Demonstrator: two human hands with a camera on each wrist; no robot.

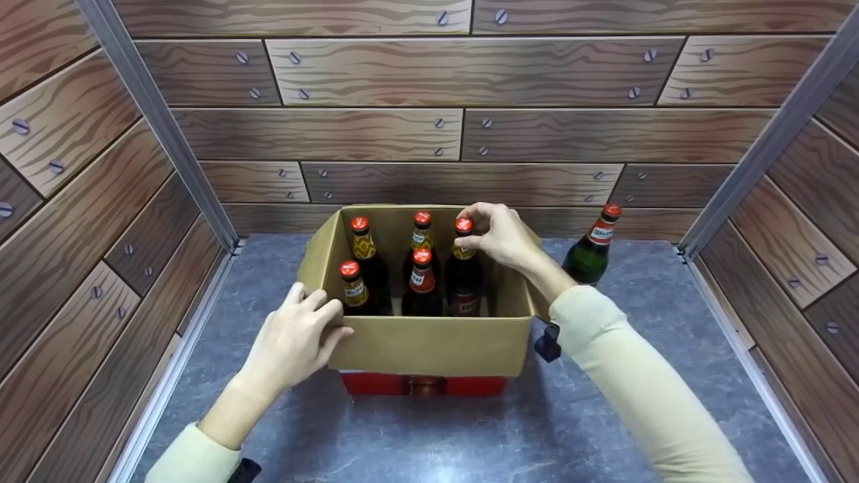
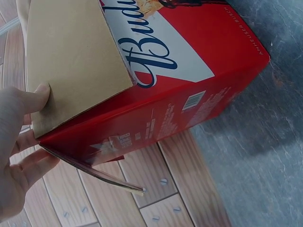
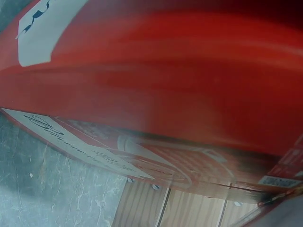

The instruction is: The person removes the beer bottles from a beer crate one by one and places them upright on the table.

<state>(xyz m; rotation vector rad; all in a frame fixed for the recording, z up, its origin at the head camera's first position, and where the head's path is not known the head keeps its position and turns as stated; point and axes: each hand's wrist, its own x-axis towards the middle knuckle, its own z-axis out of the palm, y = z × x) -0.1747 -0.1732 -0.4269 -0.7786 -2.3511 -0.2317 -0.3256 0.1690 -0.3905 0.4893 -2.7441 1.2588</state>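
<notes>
A red cardboard beer box stands with its tan-lined flaps folded out. Several brown bottles with red caps stand inside, among them a red-necked bottle and a yellow-labelled bottle. With thumb and fingers, my right hand grips the neck of the bottle at the box's right side. My left hand holds the near left corner; in the left wrist view its thumb presses the tan flap, fingers behind. The right wrist view shows the red box side close up, without the hand.
A green bottle with a red cap stands right of the box, partly behind my right forearm. The box rests on a grey marbled table. Wood-patterned panels with metal corner strips enclose the back and both sides.
</notes>
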